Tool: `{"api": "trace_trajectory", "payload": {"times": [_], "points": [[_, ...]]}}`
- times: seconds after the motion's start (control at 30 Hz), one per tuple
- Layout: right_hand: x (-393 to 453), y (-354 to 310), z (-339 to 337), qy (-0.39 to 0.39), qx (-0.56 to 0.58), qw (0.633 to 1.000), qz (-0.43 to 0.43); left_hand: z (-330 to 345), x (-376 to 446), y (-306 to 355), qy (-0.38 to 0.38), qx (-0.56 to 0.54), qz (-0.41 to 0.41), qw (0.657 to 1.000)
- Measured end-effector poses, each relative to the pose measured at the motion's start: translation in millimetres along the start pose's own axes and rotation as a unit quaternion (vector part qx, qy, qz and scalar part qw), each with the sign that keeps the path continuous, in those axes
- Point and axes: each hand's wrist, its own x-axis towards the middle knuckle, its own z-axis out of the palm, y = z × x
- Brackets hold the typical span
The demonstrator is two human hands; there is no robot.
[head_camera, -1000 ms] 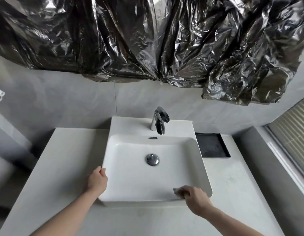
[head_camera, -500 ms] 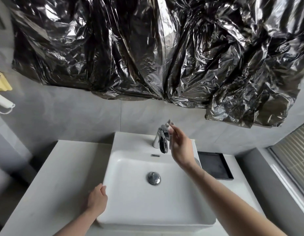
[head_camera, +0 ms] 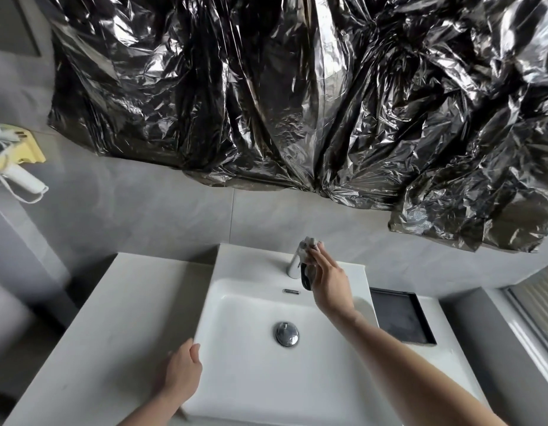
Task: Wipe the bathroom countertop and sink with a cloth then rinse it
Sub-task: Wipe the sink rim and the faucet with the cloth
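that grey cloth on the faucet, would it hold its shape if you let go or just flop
Probably flop: the cloth is bunched and creased over the faucet under the right hand, so it looks soft and limp. It seems light, held by fingers alone. On smooth chrome it might slide off if released. The left hand only rests on the sink edge.

A white sink point(head_camera: 245, 305) sits on a pale grey-white countertop point(head_camera: 113, 318), its drain point(head_camera: 287, 333) and tap point(head_camera: 294, 265) chrome. A grey cloth point(head_camera: 311, 243) covers the tap's top. Right of the sink lies a black tray point(head_camera: 400, 316). Above it, crinkled black plastic point(head_camera: 297, 96) gleams silver against a grey wall point(head_camera: 162, 216). Far left of the sink hangs something yellow point(head_camera: 28, 147) and a white handle point(head_camera: 23, 179).
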Motion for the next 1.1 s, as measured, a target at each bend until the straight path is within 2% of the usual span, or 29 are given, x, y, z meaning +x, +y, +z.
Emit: {"api": "trace_trajectory", "payload": {"times": [0.27,0.6,0.87,0.93,1.0,1.03,1.1], "points": [[-53.2,12.5,19.2,0.013,0.000,0.998,-0.058,-3.8,3.7,-2.6,-0.010,0.020,0.008,1.000],[-66.7,32.0,45.6,-0.021,-0.056,0.996,-0.071,-7.2,6.7,-3.8,-0.009,0.020,-0.005,1.000],[-28.9,7.7,50.1,-0.021,-0.015,0.999,-0.019,-14.5,3.4,5.3,-0.026,0.041,-0.016,0.999],[-25.9,0.3,51.1,0.000,0.056,0.998,0.022,-18.3,1.6,10.5,-0.038,0.037,-0.014,0.998],[-28.0,-11.3,54.0,0.031,0.170,0.977,0.123,-21.1,0.8,13.0,-0.048,0.037,-0.020,0.998],[-28.5,-18.5,55.5,0.053,0.236,0.952,0.189,-21.6,1.2,13.3,-0.050,0.040,-0.022,0.998],[-27.1,-31.3,51.6,0.087,0.363,0.872,0.317,-22.0,0.6,13.4,-0.054,0.041,-0.027,0.997]]}}
